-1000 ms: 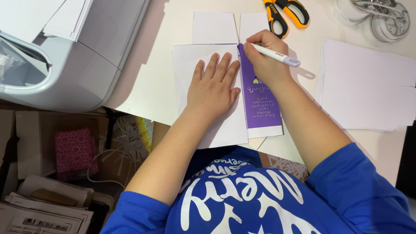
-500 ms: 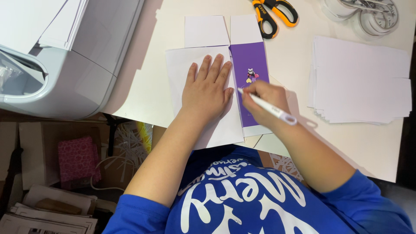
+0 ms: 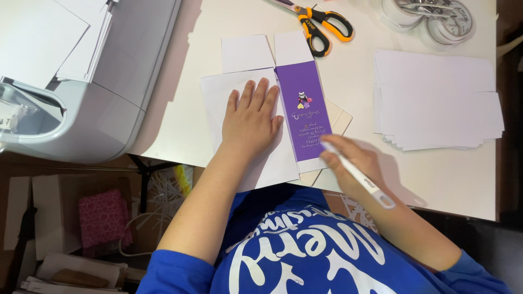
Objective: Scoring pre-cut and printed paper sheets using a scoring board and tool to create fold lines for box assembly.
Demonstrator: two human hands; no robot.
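— What takes up most of the white table (image 3: 180, 125)?

— A big grey-white cutting machine (image 3: 109, 103) at the left with white sheets on top, then a tall stack of blank white die-cut cards (image 3: 436, 98) at the right — that pile looks untouched, so I judge most of the work is left.

— And the piece in hand?

— A flat unfolded white card box blank with one purple printed panel (image 3: 305, 109) lies in the middle of the table, near the front edge. The left hand (image 3: 251, 121) lies flat on its white part, fingers spread, palm down, gripping nothing, only pinning it.

— The right?

— The right hand (image 3: 348, 160) is closed around a white pen-shaped tool (image 3: 357, 175), its tip on the lower right edge of the purple panel. It seems to be running along the fold line there; whether other folds are already scored I cannot tell. No flap is raised — the blank is wholly flat.

— Anything smaller?

— Orange-and-black scissors (image 3: 321, 24) above the blank, and clear tape rolls (image 3: 430, 16) at the far right corner.
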